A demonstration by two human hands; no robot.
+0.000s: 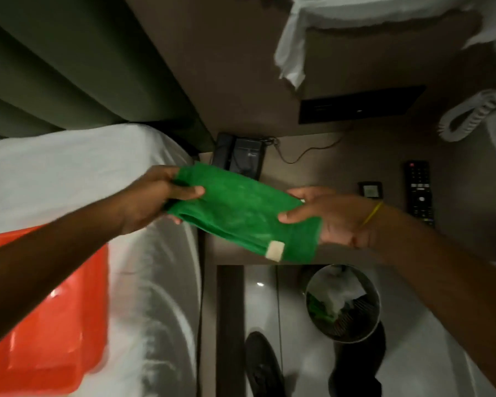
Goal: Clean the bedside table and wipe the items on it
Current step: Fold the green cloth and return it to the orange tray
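The green cloth (pixel 242 213) is stretched flat in the air between the two hands, over the near edge of the tabletop (pixel 327 167) and the gap beside the bed (pixel 83 173); it looks already folded over, with a pale label at its lower corner, so I'd say it is being squared into a neat pad before any wiping begins. The left hand (pixel 155 196) pinches one short end, thumb on top, and the right hand (pixel 330 216) clamps the other end the same way, pulling the fabric taut. Behind the cloth a dark telephone (pixel 238 156) sits at the back corner with its cord trailing along the wall, and further right lie a small dark square item (pixel 370 190) and a remote control (pixel 419 190), well apart from each other, probably waiting their turn. A wastebasket (pixel 342 303) stands on the floor below, and an orange tray (pixel 49 310) rests on the bed, within reach.
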